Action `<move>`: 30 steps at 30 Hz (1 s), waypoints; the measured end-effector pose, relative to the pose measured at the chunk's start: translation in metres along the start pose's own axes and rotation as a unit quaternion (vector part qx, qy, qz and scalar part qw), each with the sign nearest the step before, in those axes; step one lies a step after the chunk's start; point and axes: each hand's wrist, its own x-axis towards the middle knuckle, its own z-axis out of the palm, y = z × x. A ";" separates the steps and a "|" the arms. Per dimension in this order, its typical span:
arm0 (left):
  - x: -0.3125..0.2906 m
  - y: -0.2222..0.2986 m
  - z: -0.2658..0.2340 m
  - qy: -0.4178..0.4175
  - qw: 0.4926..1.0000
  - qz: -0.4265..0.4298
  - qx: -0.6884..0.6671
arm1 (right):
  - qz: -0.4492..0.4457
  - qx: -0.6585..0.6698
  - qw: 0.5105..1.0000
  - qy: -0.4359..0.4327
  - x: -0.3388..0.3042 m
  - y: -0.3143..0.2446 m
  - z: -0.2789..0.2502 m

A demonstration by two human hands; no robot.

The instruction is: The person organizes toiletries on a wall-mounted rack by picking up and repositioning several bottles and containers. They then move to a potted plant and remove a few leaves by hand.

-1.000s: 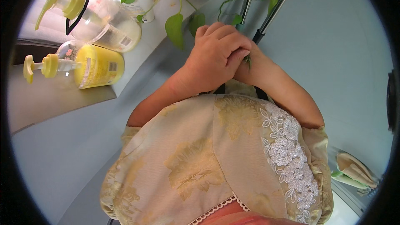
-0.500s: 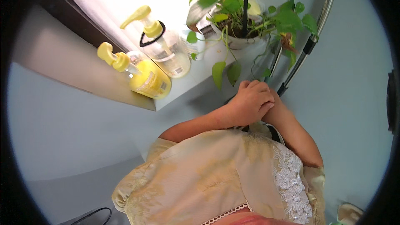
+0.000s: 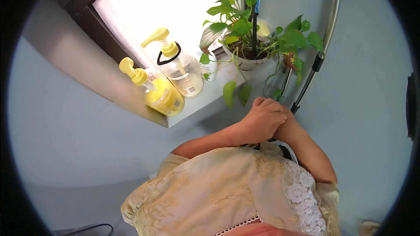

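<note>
My left hand (image 3: 264, 120) lies over my right hand in front of my body, its fingers curled round it. Only the wrist side of my right hand (image 3: 285, 127) shows; its fingers are hidden beneath the left. Just beyond both hands hang the trailing leaves of a green potted plant (image 3: 240, 26). Its white pot (image 3: 249, 63) stands on a window ledge (image 3: 192, 107). Two pump bottles are on the ledge to the left: a yellow one (image 3: 165, 98) and a clear, nearly emptied one (image 3: 186, 76) with a black band (image 3: 178, 52) round its neck.
A white container (image 3: 210, 67) stands behind the clear bottle, partly hidden by leaves. Metal tubes (image 3: 321, 48) with black joints lean against the pale blue wall (image 3: 367, 105) at the right. A dark cable (image 3: 94, 226) lies at the lower left.
The view has shifted, so the ledge, bottles and hands sit lower in the picture. My hands stay clasped, with the left fingers closed a little more over the right.
</note>
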 end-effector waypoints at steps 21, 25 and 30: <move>0.003 0.000 -0.022 -0.038 0.994 0.091 0.045 | 0.053 -0.019 0.992 0.117 -0.013 0.004 -0.029; 0.006 -0.004 -0.036 0.093 0.994 0.017 -0.052 | 0.037 -0.043 0.983 0.172 -0.013 0.003 -0.028; 0.011 0.000 -0.029 0.101 0.991 -0.002 -0.087 | 0.002 -0.030 0.982 0.186 -0.007 -0.003 -0.018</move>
